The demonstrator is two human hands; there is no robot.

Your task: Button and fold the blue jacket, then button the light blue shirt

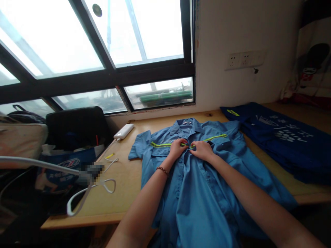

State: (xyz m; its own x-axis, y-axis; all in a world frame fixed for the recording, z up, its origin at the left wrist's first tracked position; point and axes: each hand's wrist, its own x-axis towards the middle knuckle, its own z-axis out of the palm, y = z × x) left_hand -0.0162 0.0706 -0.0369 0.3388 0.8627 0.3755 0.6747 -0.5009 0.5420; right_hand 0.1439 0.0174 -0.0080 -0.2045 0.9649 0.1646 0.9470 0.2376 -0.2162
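Note:
A blue short-sleeved work shirt [201, 203] lies face up across the table, its collar toward the wall and its lower part hanging over the near edge. Yellow-green reflective strips cross its chest. My left hand [178, 148] pinches the front placket at chest height, just below the collar. Close beside it on the right, my right hand [201, 150] pinches the other front edge, and the fingertips of both hands nearly meet. Whatever button sits between the fingers is hidden. Lower down, the two front edges lie apart with folds between them.
Dark blue folded clothing [279, 137] with white print lies at the right of the wooden table [121, 186]. A white power bank [124, 131] with a cable rests at the left. Bags [69, 165] crowd beyond the table's left side. Behind are a window and wall sockets [244, 60].

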